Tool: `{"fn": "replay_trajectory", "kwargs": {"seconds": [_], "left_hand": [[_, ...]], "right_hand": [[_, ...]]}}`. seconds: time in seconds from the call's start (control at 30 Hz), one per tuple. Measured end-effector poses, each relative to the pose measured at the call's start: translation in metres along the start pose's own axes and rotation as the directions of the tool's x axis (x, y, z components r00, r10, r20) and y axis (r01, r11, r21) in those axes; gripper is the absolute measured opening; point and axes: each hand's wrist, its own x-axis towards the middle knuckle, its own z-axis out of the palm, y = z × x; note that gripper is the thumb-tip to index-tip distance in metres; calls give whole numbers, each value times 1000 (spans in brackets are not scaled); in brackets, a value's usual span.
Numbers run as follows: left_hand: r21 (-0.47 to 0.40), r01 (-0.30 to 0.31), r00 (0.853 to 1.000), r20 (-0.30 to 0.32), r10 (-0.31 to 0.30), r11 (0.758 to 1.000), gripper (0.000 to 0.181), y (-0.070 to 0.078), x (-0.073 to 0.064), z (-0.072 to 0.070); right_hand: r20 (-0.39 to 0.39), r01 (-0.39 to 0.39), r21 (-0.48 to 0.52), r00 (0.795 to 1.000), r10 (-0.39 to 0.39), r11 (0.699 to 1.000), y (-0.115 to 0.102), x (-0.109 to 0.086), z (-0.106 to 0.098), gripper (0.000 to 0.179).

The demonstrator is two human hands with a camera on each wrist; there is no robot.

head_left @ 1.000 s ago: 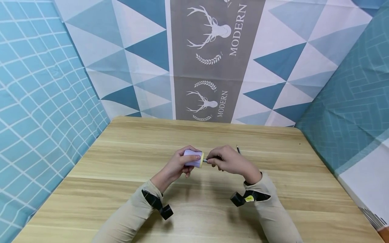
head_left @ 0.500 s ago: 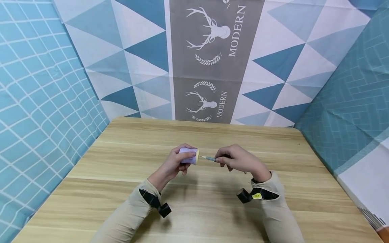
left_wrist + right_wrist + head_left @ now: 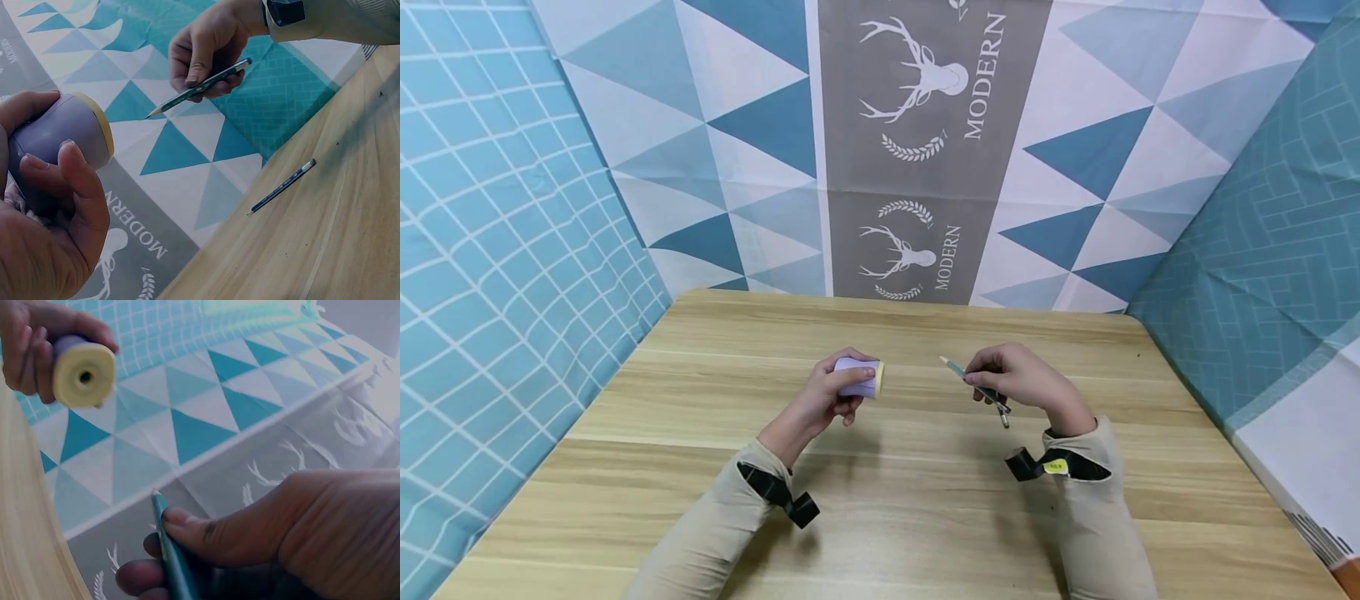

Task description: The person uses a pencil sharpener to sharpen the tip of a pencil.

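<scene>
In the head view my left hand (image 3: 820, 402) grips a purple pencil sharpener (image 3: 65, 128), thumb along its side. Its yellow end with a round dark hole (image 3: 85, 377) faces the right hand, as the right wrist view shows. My right hand (image 3: 1022, 379) pinches a green pencil (image 3: 206, 84) between thumb and fingers. The sharpened tip points up and left toward the sharpener, with a gap between the two. On the table under the right hand lies a second, dark pencil (image 3: 282, 187), mostly hidden by that hand in the head view.
The wooden table (image 3: 775, 500) carries a few tiny dark specks (image 3: 337, 143) near the lying pencil. Patterned cloth (image 3: 760, 167) hangs behind the table and at both sides. Black wrist cameras (image 3: 803, 510) jut inward from both sleeves.
The pencil has come out of the sharpener's hole, and my right hand has drawn it away to the right, turning its tip upward. My left hand has moved slightly left with the sharpener.
</scene>
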Motion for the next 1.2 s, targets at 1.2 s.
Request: {"fn": "replay_trajectory", "kwargs": {"seconds": [1.2], "left_hand": [[13,38,999,-10,-38,999,36,6,5,-18]], "right_hand": [[-150,-370,279,895,420,886,151,-8,-19,24]]}}
